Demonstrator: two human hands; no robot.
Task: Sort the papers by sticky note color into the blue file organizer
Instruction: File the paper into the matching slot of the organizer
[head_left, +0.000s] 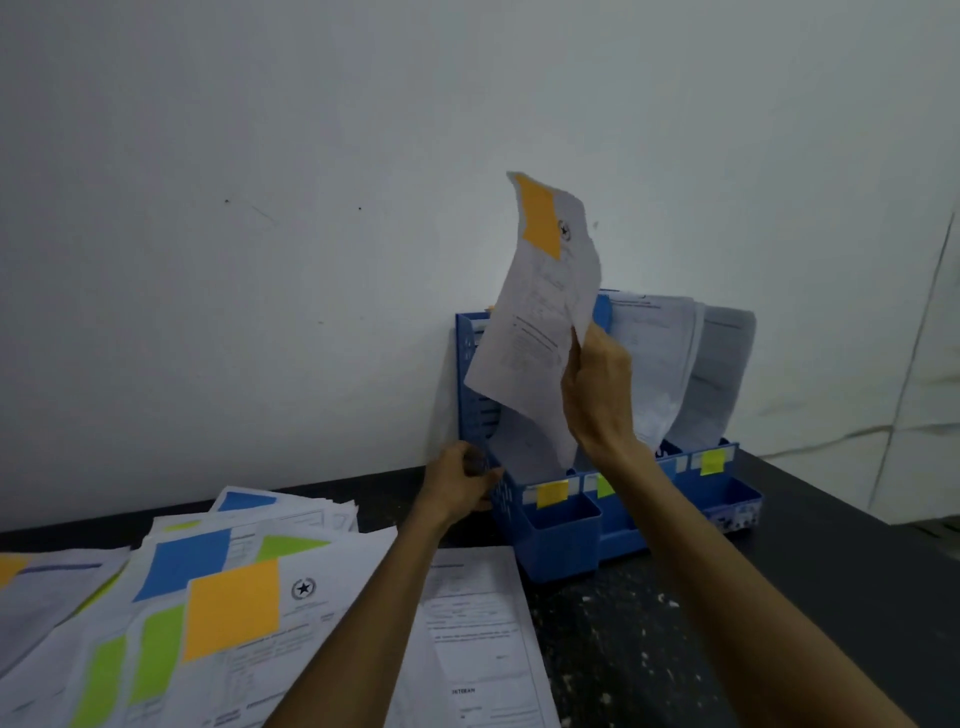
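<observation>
The blue file organizer (561, 535) stands against the wall on a dark table. Its front tabs carry an orange-yellow note (551, 492), a green one partly behind my arm, and a yellow-green note (712, 461). My right hand (597, 395) grips a paper with an orange sticky note (540, 291), held upright over the leftmost slot, its lower edge dipping into it. My left hand (462, 483) holds the organizer's left side wall. Other papers (675, 364) stand in the middle and right slots.
A spread pile of papers (197, 613) with blue, green and orange sticky notes covers the table at the lower left. A plain printed sheet (478, 639) lies in front of the organizer. The dark tabletop (810, 545) continues to the right. The white wall is directly behind.
</observation>
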